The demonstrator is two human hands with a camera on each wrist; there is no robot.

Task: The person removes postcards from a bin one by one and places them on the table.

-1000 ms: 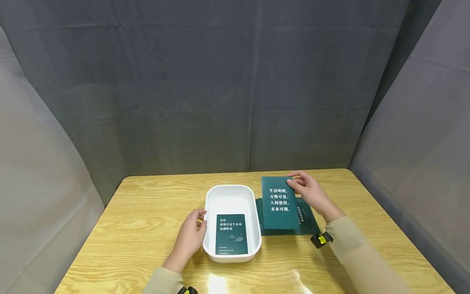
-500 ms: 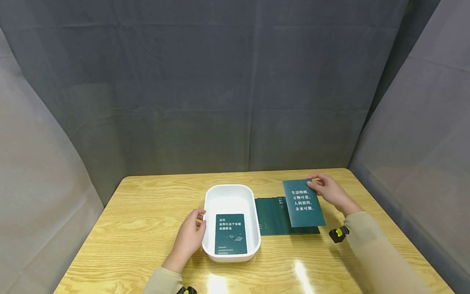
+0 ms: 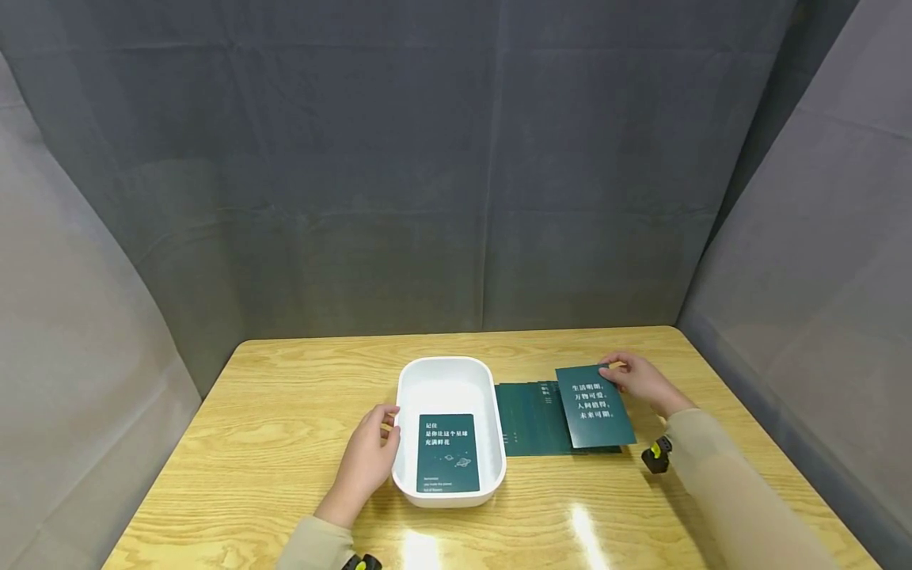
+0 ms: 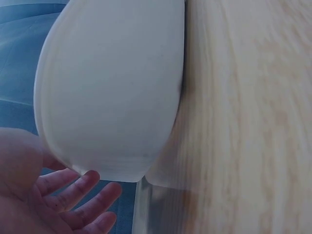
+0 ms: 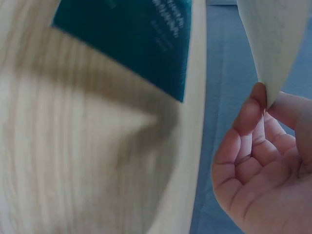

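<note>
a white tub [image 3: 447, 380] sits near the middle of the wooden surface [image 3: 285, 412], one dark green card [image 3: 447, 453] lying flat inside it toward the near end. just right of the tub a fanned row of green cards [image 3: 530, 418] lies on the surface. bare wood runs along the far edge and the left side. the left hand [image 3: 366, 463] rests with relaxed fingers against the tub's left wall. the right hand [image 3: 641, 381] pinches the far right corner of a held card [image 3: 594, 405], over the row's right end.
</note>
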